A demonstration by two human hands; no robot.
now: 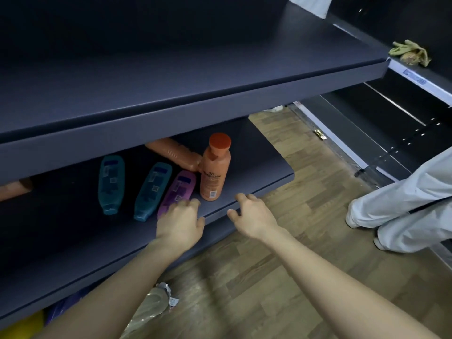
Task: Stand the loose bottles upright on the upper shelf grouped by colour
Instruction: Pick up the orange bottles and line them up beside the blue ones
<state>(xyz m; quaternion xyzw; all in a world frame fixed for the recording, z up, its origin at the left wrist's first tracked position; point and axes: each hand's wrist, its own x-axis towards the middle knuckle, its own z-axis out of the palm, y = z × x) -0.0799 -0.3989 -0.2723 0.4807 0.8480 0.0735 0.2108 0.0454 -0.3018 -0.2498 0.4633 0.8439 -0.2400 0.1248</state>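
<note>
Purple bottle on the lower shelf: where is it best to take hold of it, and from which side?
Probably grip the purple bottle across its narrower front end, coming from above at the open front of the shelf. It lies flat, pointing outward, with a teal bottle close on one side and the upright orange bottle on the other.

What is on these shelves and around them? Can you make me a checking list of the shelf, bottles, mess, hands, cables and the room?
Surface: dark blue upper shelf, no bottles seen on it; dark blue lower shelf carries the bottles.
Job's things: orange plastic bottle with red cap stands upright; second orange bottle, two teal bottles and purple bottle lie flat.
Clutter: crumpled clear plastic wrap below; yellow-green cloth on neighbouring shelf.
Hands: left hand open over purple bottle's cap end, blurred; right hand open at lower shelf's front edge.
Cables: nothing seen.
Surroundings: wood-pattern floor; another person's pale trousers.
</note>
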